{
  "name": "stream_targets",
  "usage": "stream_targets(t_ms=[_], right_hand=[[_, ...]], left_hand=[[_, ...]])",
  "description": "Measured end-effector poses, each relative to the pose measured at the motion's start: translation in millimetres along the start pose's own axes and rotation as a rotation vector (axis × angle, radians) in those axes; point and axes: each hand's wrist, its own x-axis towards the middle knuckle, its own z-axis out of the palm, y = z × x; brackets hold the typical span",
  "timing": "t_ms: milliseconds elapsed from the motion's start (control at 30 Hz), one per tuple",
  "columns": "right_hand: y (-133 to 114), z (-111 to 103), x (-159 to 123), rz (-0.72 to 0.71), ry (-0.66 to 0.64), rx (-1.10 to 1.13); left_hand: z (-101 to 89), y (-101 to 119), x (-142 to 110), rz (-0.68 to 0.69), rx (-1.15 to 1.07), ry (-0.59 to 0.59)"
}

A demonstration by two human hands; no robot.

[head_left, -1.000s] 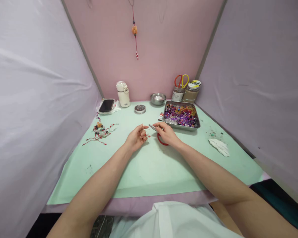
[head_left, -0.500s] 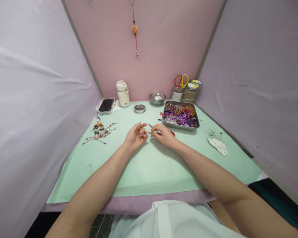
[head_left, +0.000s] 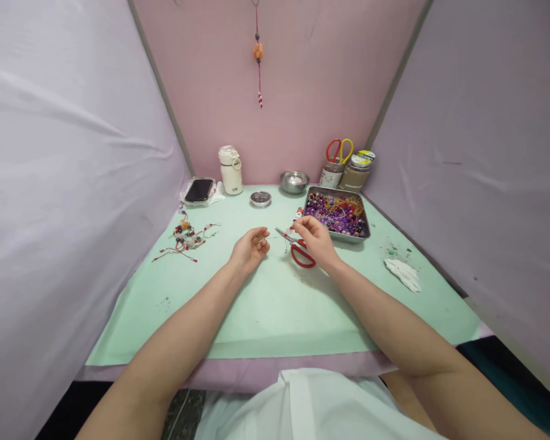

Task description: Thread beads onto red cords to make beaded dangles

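My left hand [head_left: 251, 250] is curled closed over the middle of the table, with one end of a thin cord [head_left: 273, 237] at its fingertips. To the right, my right hand [head_left: 318, 241] pinches the cord's other end, where small red and pale beads [head_left: 292, 229] hang at the fingers. Scissors with red handles [head_left: 303, 256] lie on the table under and beside my right hand, their blades pointing left. Part of one handle loop is covered by that hand. How the cord runs inside my left fingers is hidden.
A metal tray [head_left: 348, 238] of purple beads stands behind my right hand. Finished-looking beaded strings [head_left: 186, 235] lie at left. Along the back are a phone [head_left: 199, 190], white bottle [head_left: 230, 171], round tin [head_left: 260, 198], steel bowl [head_left: 294, 182] and jar [head_left: 356, 174]. A white glove [head_left: 402, 274] lies right.
My right hand has moved right and up, away from my left hand, drawing the beaded cord out between them. More of the red-handled scissors is uncovered.
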Motion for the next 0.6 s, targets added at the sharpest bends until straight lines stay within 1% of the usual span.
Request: stream_targets(t_ms=[67, 167, 233, 267, 300, 367, 433, 500, 600], right_hand=[[-2, -1, 1, 0.012, 0.007, 0.053], [-2, 0, 1, 0.058, -0.04, 0.122], [-2, 1, 0, 0.078, -0.093, 0.148], [-2, 1, -1, 0.08, -0.121, 0.151], [-3, 2, -2, 0.078, -0.146, 0.147], [-4, 4, -5, 0.072, -0.184, 0.125], [-5, 5, -7, 0.052, -0.198, 0.08], [-5, 5, -9, 0.011, -0.202, 0.027], [-2, 4, -8, -0.067, -0.199, -0.057]], left_hand=[[-0.4, -4, 0, 0.056, 0.123, 0.039], [0.4, -9, -1, 0.223, 0.346, 0.082], [2.8, -11, -4, 0.327, 0.43, 0.041], [4.5, -12, -6, 0.349, 0.436, -0.009], [6.5, -12, -8, 0.334, 0.41, -0.077], [10.2, -13, -13, 0.223, 0.312, -0.212], [12.6, -13, -16, 0.112, 0.232, -0.311], [13.2, -13, -18, 0.033, 0.189, -0.36], [12.5, -14, -18, -0.023, 0.187, -0.374]])
